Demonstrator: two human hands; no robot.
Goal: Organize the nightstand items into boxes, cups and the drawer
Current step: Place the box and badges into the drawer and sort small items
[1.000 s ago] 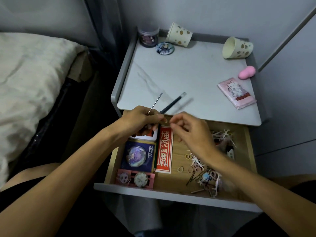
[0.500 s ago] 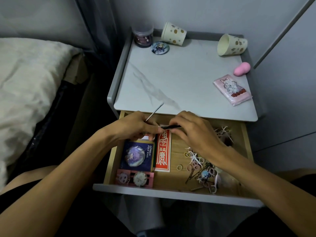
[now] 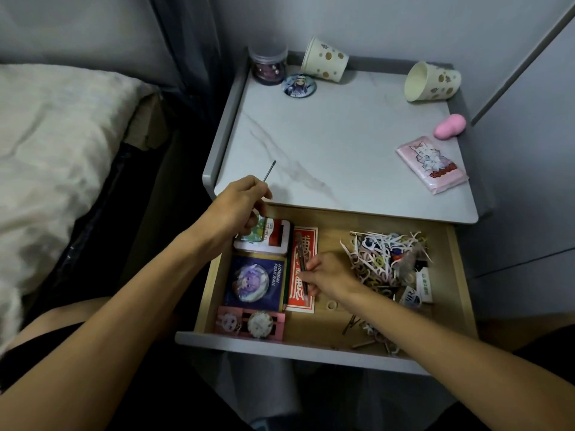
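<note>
The nightstand drawer (image 3: 311, 348) is pulled out. My left hand (image 3: 239, 206) hovers over its back left corner and pinches a thin metal pick (image 3: 270, 171) that points up over the marble top. My right hand (image 3: 329, 276) is down inside the drawer, pinching a dark pen (image 3: 301, 256) that lies along a red card (image 3: 303, 269). Two spotted paper cups lie tipped on the top, one at the back middle (image 3: 323, 62), one at the back right (image 3: 431, 82).
In the drawer sit a white tin (image 3: 270, 241), a blue badge card (image 3: 253, 283), a pink card (image 3: 249, 323) and a heap of floss picks and hair ties (image 3: 385, 259). A jar (image 3: 268, 65), round badge (image 3: 299, 85), pink tissue pack (image 3: 432, 164) and pink egg-shaped item (image 3: 450, 126) sit on top. Bed at left.
My right hand took the dark pen from my left hand and lowered it into the drawer onto the red card. The left hand keeps the metal pick.
</note>
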